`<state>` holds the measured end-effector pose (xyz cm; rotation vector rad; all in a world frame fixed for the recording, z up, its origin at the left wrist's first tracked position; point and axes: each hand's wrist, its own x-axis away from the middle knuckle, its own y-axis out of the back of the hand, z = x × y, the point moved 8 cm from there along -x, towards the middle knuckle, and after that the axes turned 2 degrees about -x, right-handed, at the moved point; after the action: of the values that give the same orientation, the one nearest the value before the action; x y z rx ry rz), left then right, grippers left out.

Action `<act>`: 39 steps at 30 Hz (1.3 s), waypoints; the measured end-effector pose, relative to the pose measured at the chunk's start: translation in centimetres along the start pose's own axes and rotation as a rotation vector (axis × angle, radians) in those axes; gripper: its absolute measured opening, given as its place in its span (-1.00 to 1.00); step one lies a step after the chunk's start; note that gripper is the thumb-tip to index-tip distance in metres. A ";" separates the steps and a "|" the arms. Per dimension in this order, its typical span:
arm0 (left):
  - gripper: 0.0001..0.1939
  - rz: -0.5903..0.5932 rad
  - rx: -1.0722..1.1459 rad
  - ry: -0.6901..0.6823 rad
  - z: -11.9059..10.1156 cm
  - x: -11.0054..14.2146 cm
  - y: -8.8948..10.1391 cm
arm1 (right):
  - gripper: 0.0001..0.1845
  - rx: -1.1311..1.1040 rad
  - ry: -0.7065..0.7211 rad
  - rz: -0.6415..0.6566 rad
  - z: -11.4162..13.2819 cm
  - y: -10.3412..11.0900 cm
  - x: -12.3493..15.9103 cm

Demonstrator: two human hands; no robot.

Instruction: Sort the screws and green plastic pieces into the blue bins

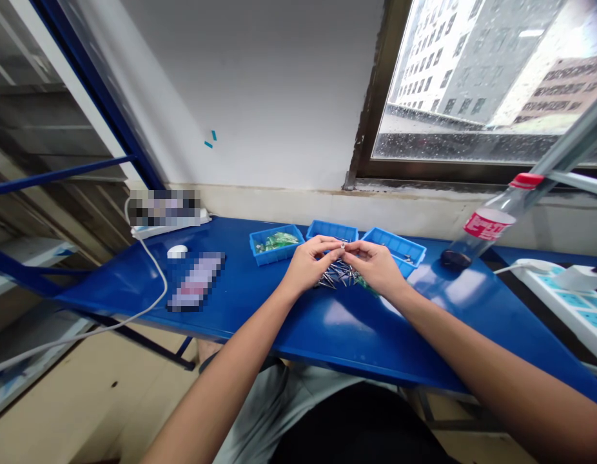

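Note:
My left hand (pixel 309 263) and my right hand (pixel 374 265) meet over the middle of the blue table (pixel 260 316), fingertips pinched together on a small pale metal part (pixel 343 245). Under the hands lies a loose heap of thin metal pins (pixel 336 276). Just behind stand three small blue trays: the left tray (pixel 275 244) holds green parts, the middle tray (pixel 332 230) is half hidden by my fingers, and the right tray (pixel 398 248) sits behind my right hand.
A plastic bottle with a red cap (pixel 492 222) leans at the right. A white power strip (pixel 576 303) lies at the far right, another strip with a white cable (pixel 153 270) at the left. A white mouse (pixel 177 252) sits at the left.

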<state>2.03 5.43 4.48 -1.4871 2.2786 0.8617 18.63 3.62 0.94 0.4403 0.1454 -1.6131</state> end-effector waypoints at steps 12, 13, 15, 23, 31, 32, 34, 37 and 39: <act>-0.75 -0.032 -0.274 0.031 0.5 0.1 0.3 | -0.52 0.029 -0.086 -0.072 0.3 0.6 0.0; -0.76 -0.027 -0.333 0.034 0.6 0.1 0.3 | -0.50 0.012 -0.100 -0.083 0.2 0.7 0.0; -0.78 0.008 -0.445 0.031 1.1 0.3 0.0 | -0.47 -0.028 -0.110 -0.103 0.1 0.9 -0.2; -0.63 0.215 -0.630 0.039 3.8 1.1 -1.9 | -0.42 0.043 -0.179 -0.131 -0.9 1.8 -0.1; -0.82 0.240 -0.617 0.034 3.3 0.8 -1.8 | -0.41 0.091 -0.172 -0.117 -0.8 1.7 -0.1; -0.82 0.242 -0.622 0.036 3.1 0.8 -1.8 | -0.42 0.101 -0.161 -0.107 -0.6 1.6 -0.1; -0.81 0.240 -0.647 0.040 2.8 0.8 -1.7 | -0.44 0.113 -0.148 -0.085 -0.1 1.3 0.0; -0.80 0.206 -0.673 0.046 2.6 0.7 -1.5 | -0.45 0.114 -0.137 -0.073 0.2 1.1 0.1; -0.81 0.177 -0.659 0.054 2.5 0.7 -1.2 | -0.44 0.113 -0.131 -0.073 0.3 1.1 0.1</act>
<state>2.66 6.16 1.75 -1.5592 2.3041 1.7717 19.61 3.33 1.39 0.4181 -0.0288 -1.7223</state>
